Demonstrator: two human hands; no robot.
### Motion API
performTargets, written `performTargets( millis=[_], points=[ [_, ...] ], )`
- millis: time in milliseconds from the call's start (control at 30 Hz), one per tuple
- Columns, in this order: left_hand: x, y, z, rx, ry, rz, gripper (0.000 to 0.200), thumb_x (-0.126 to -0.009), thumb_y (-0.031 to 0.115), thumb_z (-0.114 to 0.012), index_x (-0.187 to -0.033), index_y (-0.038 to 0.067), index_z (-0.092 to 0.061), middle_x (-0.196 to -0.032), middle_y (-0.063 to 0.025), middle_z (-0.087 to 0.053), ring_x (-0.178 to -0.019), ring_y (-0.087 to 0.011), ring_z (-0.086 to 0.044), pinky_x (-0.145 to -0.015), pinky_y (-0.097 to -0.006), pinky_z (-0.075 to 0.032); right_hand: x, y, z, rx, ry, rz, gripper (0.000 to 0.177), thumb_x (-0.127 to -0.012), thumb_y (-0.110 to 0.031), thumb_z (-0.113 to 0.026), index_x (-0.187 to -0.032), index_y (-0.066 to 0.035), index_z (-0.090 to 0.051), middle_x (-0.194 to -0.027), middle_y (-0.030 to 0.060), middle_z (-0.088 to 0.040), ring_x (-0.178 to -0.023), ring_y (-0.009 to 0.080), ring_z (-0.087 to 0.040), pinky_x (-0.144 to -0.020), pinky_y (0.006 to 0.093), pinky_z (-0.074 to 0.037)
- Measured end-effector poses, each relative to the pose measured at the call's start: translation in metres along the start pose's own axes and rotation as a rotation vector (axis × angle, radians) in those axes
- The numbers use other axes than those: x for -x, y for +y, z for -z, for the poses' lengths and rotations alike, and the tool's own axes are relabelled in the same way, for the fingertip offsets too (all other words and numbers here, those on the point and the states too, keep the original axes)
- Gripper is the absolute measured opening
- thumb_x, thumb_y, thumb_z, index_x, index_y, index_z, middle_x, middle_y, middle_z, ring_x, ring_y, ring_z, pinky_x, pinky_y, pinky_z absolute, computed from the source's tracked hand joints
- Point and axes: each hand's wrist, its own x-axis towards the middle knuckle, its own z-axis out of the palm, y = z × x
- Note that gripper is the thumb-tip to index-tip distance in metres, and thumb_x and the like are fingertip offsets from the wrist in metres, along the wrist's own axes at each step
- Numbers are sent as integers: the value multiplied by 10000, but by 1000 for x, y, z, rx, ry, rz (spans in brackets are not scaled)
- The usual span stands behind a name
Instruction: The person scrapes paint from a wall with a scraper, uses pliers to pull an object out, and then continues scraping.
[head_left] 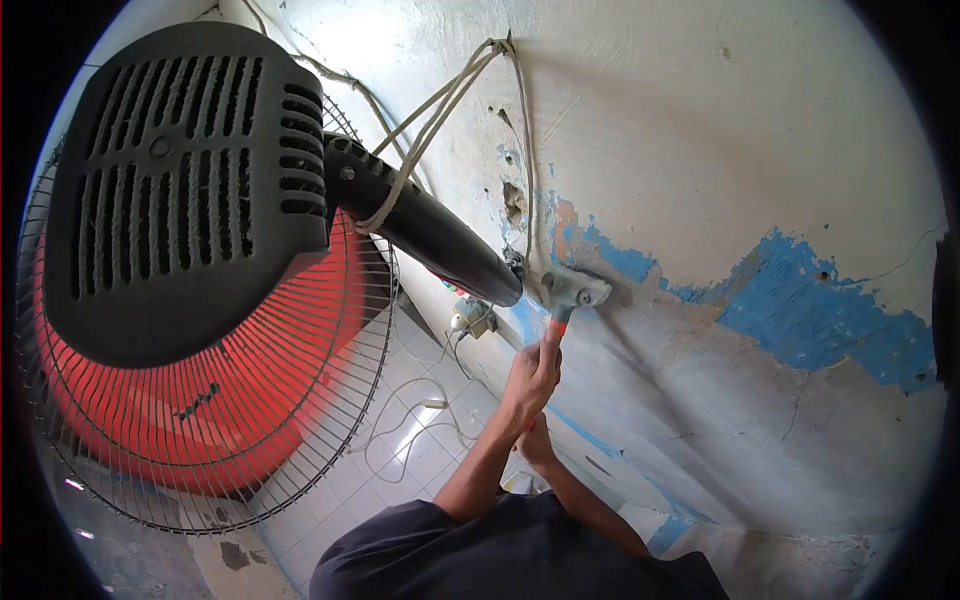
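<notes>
A long-handled wall scraper (578, 290) has its wide grey head against the wall, just below the torn edge of the paint. My left hand (532, 378) is closed around its red and grey handle, close under the head. Lower down, my right hand (535, 440) is wrapped round the same handle, partly behind my left forearm. On the wall (700, 400), blue paint (800, 315) shows between the whitish upper coat and the bare grey lower area.
A large fan with red blades (200, 420), a wire guard and a black motor housing (170, 200) fills the left side, near my left arm. Its black arm (430, 235) joins the wall. Cords (440, 110) loop from a nail. A plug (460, 322) and cable lie above floor tiles (400, 480).
</notes>
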Motion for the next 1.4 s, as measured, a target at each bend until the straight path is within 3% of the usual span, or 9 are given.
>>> performTargets(
  millis=[167,267,400,433,500,600,967,1100,1400],
  points=[
    [6,-62,-10,-18,2,26,656,-980,564,-354,-585,45,-417,-526,7,-370,-502,-106,-363,-480,-294,-320,7,46,20,16,20,-35,203,-854,-65,-503,-654,-34,-485,-527,13,-466,-451,94,-449,-419,259,-350],
    [11,-110,-15,63,-47,175,662,-972,585,-348,-578,58,-417,-526,11,-370,-505,-99,-368,-473,-290,-312,28,73,36,-20,-23,-264,215,-847,-72,-503,-635,-44,-476,-527,16,-469,-453,100,-460,-421,261,-361],
    [4,-91,-13,42,-2,119,679,-965,612,-326,-557,77,-420,-514,18,-373,-493,-101,-363,-466,-288,-306,22,59,29,-5,59,-164,237,-861,-96,-478,-627,-60,-466,-516,10,-451,-442,100,-439,-421,262,-361],
    [5,-89,-10,32,-10,116,681,-964,618,-311,-558,81,-418,-501,17,-373,-458,-97,-361,-436,-276,-302,19,66,34,-80,-57,-183,222,-890,-147,-499,-689,-54,-512,-540,-6,-471,-457,86,-444,-432,267,-364],
    [3,-86,-7,9,-36,98,686,-962,630,-281,-560,91,-414,-476,16,-374,-389,-91,-358,-376,-254,-292,20,63,30,-95,-60,-185,228,-889,-136,-492,-675,-58,-498,-526,-9,-455,-444,86,-431,-428,266,-359],
    [8,-89,-9,51,-32,172,676,-967,603,-330,-546,80,-416,-506,12,-380,-488,-103,-362,-464,-290,-309,28,63,27,-11,-10,-225,255,-888,-106,-475,-636,-65,-462,-514,-2,-438,-433,93,-428,-412,267,-357],
    [7,-106,-13,69,-31,166,701,-953,641,-302,-532,88,-401,-484,14,-374,-462,-101,-389,-448,-274,-323,26,70,36,-10,23,-211,252,-882,-102,-479,-636,-50,-464,-506,5,-443,-416,105,-431,-395,275,-348],
    [6,-74,-11,120,-40,227,689,-953,637,-315,-537,94,-400,-484,19,-369,-457,-98,-386,-441,-268,-316,24,65,38,0,7,-171,252,-885,-117,-478,-643,-48,-473,-499,12,-450,-416,102,-436,-392,272,-342],
    [4,-79,-11,112,-29,197,687,-949,641,-320,-536,99,-405,-490,20,-382,-439,-98,-377,-426,-277,-316,25,61,36,-53,-31,-172,272,-892,-131,-488,-631,-64,-451,-499,4,-445,-415,99,-433,-396,271,-343]
  ],
)
